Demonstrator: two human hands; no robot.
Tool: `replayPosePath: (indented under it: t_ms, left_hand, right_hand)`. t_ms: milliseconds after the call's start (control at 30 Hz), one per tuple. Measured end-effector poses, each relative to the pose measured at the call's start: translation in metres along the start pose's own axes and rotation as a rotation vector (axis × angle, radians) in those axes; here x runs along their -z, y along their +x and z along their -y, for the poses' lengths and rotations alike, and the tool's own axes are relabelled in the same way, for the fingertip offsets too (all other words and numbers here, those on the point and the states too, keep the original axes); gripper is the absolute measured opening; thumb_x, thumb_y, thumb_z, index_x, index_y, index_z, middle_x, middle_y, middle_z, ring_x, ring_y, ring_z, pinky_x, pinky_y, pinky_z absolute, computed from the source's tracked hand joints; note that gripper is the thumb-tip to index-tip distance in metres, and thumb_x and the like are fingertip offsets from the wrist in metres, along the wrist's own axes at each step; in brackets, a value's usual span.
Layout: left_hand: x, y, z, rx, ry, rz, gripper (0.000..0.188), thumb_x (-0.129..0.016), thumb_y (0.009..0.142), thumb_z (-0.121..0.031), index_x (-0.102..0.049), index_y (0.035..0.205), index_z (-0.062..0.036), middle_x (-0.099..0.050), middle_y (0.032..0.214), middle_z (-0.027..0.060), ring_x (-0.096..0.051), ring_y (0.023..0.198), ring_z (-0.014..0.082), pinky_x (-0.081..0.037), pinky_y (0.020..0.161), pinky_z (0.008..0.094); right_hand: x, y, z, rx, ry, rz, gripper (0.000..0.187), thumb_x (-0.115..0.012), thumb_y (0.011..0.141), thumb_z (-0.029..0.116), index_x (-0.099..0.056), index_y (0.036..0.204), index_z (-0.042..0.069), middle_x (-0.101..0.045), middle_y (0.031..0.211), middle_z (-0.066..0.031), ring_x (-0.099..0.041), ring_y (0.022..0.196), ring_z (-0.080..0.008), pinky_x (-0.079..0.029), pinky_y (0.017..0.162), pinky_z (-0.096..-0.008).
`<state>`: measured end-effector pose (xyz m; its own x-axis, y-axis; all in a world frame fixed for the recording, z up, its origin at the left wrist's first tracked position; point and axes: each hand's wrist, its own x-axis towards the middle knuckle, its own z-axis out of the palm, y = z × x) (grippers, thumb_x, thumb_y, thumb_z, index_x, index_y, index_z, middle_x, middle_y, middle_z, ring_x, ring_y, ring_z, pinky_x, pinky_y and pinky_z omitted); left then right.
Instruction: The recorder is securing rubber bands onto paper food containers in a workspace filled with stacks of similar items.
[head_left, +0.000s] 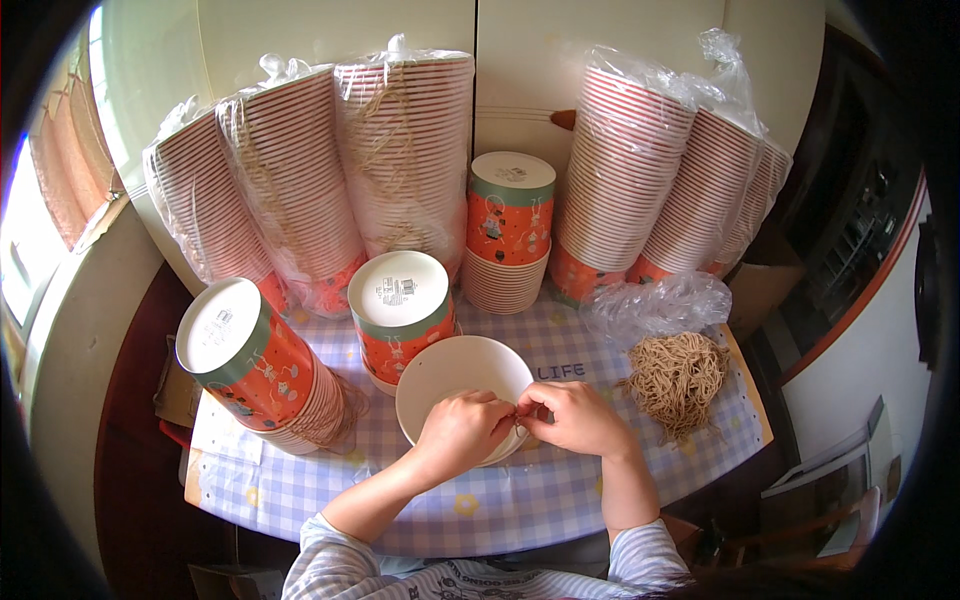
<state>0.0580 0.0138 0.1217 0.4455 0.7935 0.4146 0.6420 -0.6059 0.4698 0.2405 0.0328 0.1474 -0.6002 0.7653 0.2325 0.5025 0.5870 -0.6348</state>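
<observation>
Left of the left grip, a bucket stack stands upside down with cords at its side, and the open bucket stands partly behind that grip. Fingertips of this and the right grip press together near the bucket's right rim, anything pinched too small to tell; a twine heap lies farther right.

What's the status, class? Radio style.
Left hand, right hand: pinching close together. White bucket: open side up, hands at its rim. Upside-down bucket: just behind.

Both hands meet at the right side of a white tub, near tan cords.
</observation>
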Motion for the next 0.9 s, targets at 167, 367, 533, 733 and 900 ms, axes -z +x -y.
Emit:
replayPosePath:
  t_ms: [167, 367, 533, 733, 900]
  left_hand:
    - [0.0018, 0.0021, -0.0038, 0.088, -0.082, -0.024, 0.01, -0.065, 0.071, -0.013, -0.061, 0.076, -0.005, -0.063, 0.07, 0.009, -0.062, 0.064, 0.0259, -0.049, 0.058, 0.0345]
    - [-0.0008, 0.0018, 0.001, 0.029, -0.155, -0.035, 0.011, -0.063, 0.072, -0.014, -0.062, 0.074, -0.0039, -0.06, 0.066, 0.0114, -0.06, 0.06, 0.0277, -0.048, 0.056, 0.0369]
    - [0.0058, 0.0047, -0.0027, 0.042, -0.271, 0.032, 0.013, -0.064, 0.071, -0.016, -0.063, 0.075, -0.0033, -0.061, 0.065, 0.0116, -0.06, 0.059, 0.0271, -0.049, 0.055, 0.036]
    - [0.0044, 0.0034, -0.0003, 0.051, -0.252, 0.016, 0.013, -0.064, 0.069, -0.012, -0.064, 0.079, -0.0029, -0.063, 0.068, 0.0103, -0.063, 0.061, 0.0235, -0.05, 0.056, 0.0321]
    - [0.0062, 0.0041, -0.0002, 0.059, -0.23, 0.031, 0.014, -0.063, 0.067, -0.007, -0.065, 0.08, -0.0026, -0.064, 0.07, 0.0099, -0.064, 0.062, 0.0208, -0.05, 0.056, 0.0297]
  right_hand:
    - [0.0014, -0.0005, -0.0001, 0.017, -0.004, -0.024, 0.016, -0.066, 0.07, 0.008, -0.056, 0.082, 0.003, -0.063, 0.076, -0.0104, -0.063, 0.068, -0.024, -0.049, 0.059, -0.0322]
    - [0.0016, 0.0001, 0.0006, 0.015, 0.012, -0.026, 0.016, -0.066, 0.07, 0.008, -0.057, 0.082, 0.003, -0.063, 0.077, -0.0108, -0.063, 0.067, -0.0231, -0.05, 0.06, -0.0315]
    - [0.0023, -0.0012, -0.0008, 0.0, 0.005, -0.029, 0.016, -0.066, 0.069, 0.007, -0.057, 0.082, 0.003, -0.063, 0.076, -0.0109, -0.063, 0.067, -0.0229, -0.05, 0.06, -0.0313]
    - [0.0023, -0.0005, 0.0007, -0.013, 0.024, -0.026, 0.015, -0.066, 0.07, 0.006, -0.058, 0.082, 0.003, -0.064, 0.076, -0.0106, -0.064, 0.067, -0.0223, -0.05, 0.06, -0.031]
    - [0.0045, -0.0015, 0.0009, -0.01, 0.032, -0.026, 0.015, -0.065, 0.071, 0.006, -0.058, 0.083, 0.003, -0.064, 0.076, -0.0106, -0.064, 0.068, -0.0215, -0.05, 0.061, -0.0306]
